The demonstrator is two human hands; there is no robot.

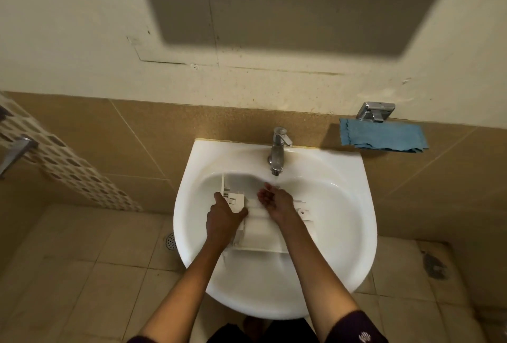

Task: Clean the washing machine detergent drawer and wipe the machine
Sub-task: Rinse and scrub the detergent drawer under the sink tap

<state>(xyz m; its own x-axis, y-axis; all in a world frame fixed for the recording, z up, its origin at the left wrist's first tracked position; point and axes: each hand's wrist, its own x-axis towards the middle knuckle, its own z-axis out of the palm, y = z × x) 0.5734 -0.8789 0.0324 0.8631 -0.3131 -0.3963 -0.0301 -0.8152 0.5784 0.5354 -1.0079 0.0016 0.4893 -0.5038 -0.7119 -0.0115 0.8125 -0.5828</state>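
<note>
While water ran from the tap (277, 150) into the sink (354, 205), we saw the white detergent drawer (263, 228) lying inside the basin, below the spout. The left hand (223, 219) gripped the drawer's left side, thumb across the top. The right hand (274, 198) held nothing: palm up, fingers loosely curled, cupped under the stream over the drawer's far end. The washing machine was not in view.

Risks, as we judged them:
- **Slipping:** Only one hand held the drawer. Wet plastic on a curved glazed bowl looked slippery, so it could twist out of the grip, knock the porcelain or snap a thin divider.
- **Leftover residue:** The stream hit the right hand, not the compartments, so residue could be left in the corners unless the drawer went under the water.
- **Wet floor:** Splash off the cupped palm could clear the rim and wet the tiled floor (82, 274), making it slick.
- **Cloth out of reach:** The blue cloth (381, 136) hung on a wall holder well apart from the sink, awkward to fetch with dripping hands.
</note>
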